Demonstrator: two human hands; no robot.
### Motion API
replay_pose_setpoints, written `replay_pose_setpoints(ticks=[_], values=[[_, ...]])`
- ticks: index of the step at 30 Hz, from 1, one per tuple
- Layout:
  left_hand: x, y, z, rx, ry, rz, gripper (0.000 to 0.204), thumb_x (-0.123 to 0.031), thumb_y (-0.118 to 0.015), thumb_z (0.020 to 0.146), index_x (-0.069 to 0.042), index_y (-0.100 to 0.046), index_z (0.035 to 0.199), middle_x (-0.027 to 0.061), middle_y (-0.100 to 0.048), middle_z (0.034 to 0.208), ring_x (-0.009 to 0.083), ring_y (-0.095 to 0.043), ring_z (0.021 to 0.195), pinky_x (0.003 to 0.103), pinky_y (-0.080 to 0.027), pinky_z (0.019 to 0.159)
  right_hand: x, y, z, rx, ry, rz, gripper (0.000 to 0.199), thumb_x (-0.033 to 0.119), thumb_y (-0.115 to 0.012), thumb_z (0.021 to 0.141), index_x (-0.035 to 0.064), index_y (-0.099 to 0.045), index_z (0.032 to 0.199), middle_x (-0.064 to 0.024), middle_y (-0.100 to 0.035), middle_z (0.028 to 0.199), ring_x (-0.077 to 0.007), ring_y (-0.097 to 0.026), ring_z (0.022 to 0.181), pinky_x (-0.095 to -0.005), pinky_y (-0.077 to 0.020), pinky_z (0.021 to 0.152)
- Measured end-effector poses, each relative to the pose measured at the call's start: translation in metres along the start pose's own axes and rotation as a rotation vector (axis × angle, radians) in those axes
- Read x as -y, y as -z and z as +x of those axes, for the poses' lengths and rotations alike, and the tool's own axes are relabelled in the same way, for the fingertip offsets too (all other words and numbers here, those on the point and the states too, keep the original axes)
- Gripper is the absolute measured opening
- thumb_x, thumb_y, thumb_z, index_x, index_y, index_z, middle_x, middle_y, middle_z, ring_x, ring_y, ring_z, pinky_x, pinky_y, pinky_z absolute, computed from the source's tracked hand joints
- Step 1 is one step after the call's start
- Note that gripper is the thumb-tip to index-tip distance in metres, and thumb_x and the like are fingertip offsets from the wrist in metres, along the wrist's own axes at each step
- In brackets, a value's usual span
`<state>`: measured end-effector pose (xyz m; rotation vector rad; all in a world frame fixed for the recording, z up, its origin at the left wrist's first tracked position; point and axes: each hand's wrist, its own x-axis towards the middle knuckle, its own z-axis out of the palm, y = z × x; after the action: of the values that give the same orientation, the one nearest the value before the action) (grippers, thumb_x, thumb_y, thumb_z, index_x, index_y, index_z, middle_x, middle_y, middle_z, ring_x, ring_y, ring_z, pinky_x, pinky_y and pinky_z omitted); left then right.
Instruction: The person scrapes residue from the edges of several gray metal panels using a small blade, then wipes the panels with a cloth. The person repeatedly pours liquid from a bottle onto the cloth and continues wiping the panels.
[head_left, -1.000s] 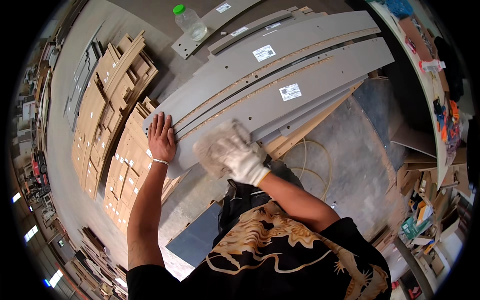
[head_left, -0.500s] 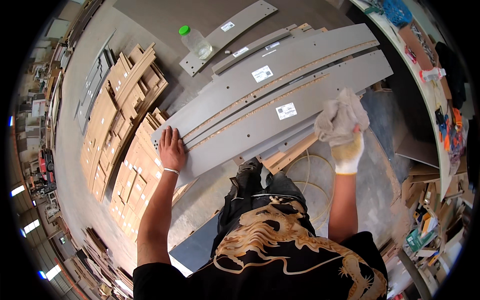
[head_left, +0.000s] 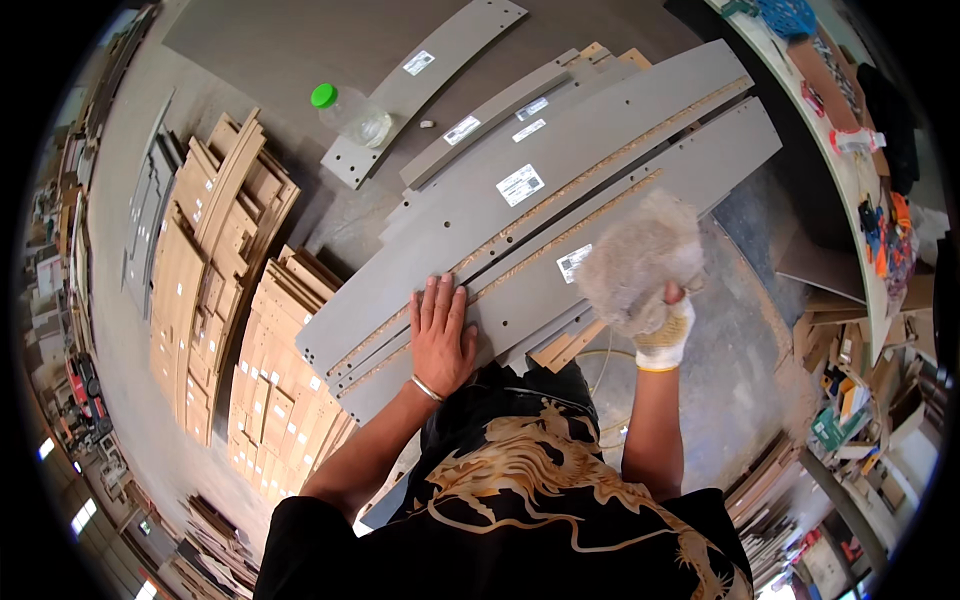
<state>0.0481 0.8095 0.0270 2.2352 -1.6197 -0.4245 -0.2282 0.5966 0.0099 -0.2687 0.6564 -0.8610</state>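
Observation:
Two long grey panels lie side by side before me: a far panel (head_left: 590,140) and a near panel (head_left: 700,165), each with a white label, drilled holes and a raw chipboard edge strip. My left hand (head_left: 440,345) is bare and rests flat across the seam between them, fingers stretched out. In a white and yellow glove, my right hand (head_left: 665,335) grips a greyish-beige rag (head_left: 645,260) over the right part of the near panel. The rag is blurred and covers most of the fingers. Further boards show beneath the panels.
Beyond the panels are a narrow grey board (head_left: 420,85) and a green-capped clear bottle (head_left: 355,118). Stacks of light wood boards (head_left: 265,400) stand at the left. A workbench (head_left: 850,220) with tools runs along the right. A thin hose (head_left: 600,375) lies on the floor.
My left hand has slid right along the panels from their left end. The right hand and rag have moved left and slightly nearer to me. The view has shifted a little.

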Motion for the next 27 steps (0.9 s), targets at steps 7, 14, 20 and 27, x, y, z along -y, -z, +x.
replay_pose_setpoints(ticks=[7,14,20,27], values=[[-0.033,0.052,0.069,-0.11,-0.225,-0.364,0.071,-0.004,-0.072,0.081,0.0,-0.049,0.148,0.0242,-0.045,0.157,0.0439,-0.042,0.146,0.058,-0.031,0.121,-0.033,-0.074,0.014,-0.027,-0.183,-0.029,0.07,0.026,-0.07,0.093,0.0086,-0.042,0.155,-0.0182,-0.05,0.153,-0.0416,-0.049,0.139,-0.0611,-0.0424,0.114],[-0.046,0.027,0.059,0.264,-0.543,-0.446,0.061,-0.014,-0.074,0.085,-0.004,-0.059,0.143,0.0152,-0.047,0.16,0.035,-0.036,0.153,0.056,-0.023,0.127,-0.061,-0.067,-0.002,-0.202,-0.353,0.053,0.069,0.033,-0.066,0.099,0.004,-0.041,0.156,-0.0215,-0.048,0.154,-0.0418,-0.051,0.139,-0.056,-0.0476,0.112],[0.058,0.048,0.101,-0.215,-0.378,-0.469,0.051,0.003,-0.062,0.083,-0.008,-0.066,0.133,0.0158,-0.066,0.139,0.0395,-0.059,0.131,0.056,-0.041,0.114,-0.013,-0.049,-0.03,-0.144,0.036,0.124,0.074,0.047,-0.066,0.098,0.0101,-0.042,0.157,-0.0152,-0.047,0.159,-0.0394,-0.047,0.144,-0.0594,-0.0413,0.117],[0.298,0.029,0.223,-0.46,0.322,-0.345,0.081,-0.019,-0.088,0.08,0.003,-0.047,0.147,0.0216,-0.056,0.148,0.0326,-0.055,0.135,0.042,-0.043,0.114,0.002,-0.047,-0.029,-0.2,0.107,-0.048,0.069,0.032,-0.076,0.091,0.0094,-0.05,0.151,-0.0145,-0.053,0.154,-0.0387,-0.052,0.139,-0.0577,-0.0458,0.114]])
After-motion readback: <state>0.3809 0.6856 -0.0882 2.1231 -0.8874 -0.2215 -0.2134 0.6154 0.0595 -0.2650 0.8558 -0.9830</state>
